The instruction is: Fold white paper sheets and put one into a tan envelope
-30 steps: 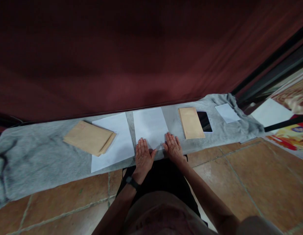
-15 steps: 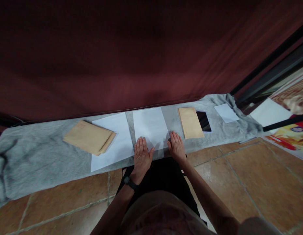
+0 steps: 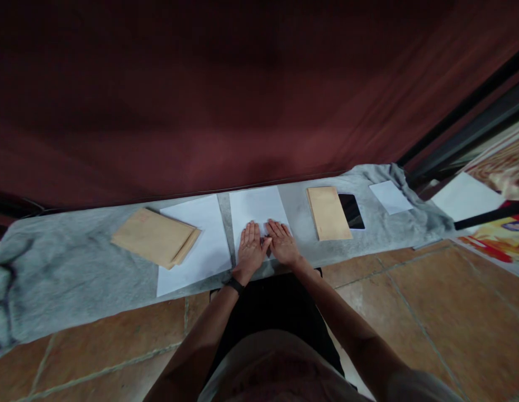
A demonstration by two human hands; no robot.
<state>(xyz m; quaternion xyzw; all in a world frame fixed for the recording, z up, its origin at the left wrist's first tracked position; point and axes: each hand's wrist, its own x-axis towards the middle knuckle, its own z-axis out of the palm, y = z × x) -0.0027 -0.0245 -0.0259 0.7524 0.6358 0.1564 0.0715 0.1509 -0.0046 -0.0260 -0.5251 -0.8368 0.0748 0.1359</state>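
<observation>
A sheet of white paper (image 3: 259, 204) lies flat on the grey cloth straight in front of me. My left hand (image 3: 251, 245) rests palm down on its lower half, fingers stretched forward. Beside it, my right hand (image 3: 282, 241) also lies flat on the paper, its fingers angled to the left. The two thumbs come close together or touch; which, I cannot tell. Both hands cover the sheet's near part. To the left are more white paper (image 3: 215, 245) and, partly on top of it, a stack of brown envelopes (image 3: 152, 235).
Right of the hands, more brown envelopes (image 3: 329, 215) lie beside a dark phone (image 3: 352, 211). Farther right is a smaller white sheet (image 3: 390, 196). The grey cloth (image 3: 75, 279) covers a narrow surface against a dark red backdrop (image 3: 259, 111). Tiled floor (image 3: 389, 301) shows below.
My right hand has moved left onto the paper, and my left hand has shifted slightly right and forward, so the two are now close together. The sheet stays in place.
</observation>
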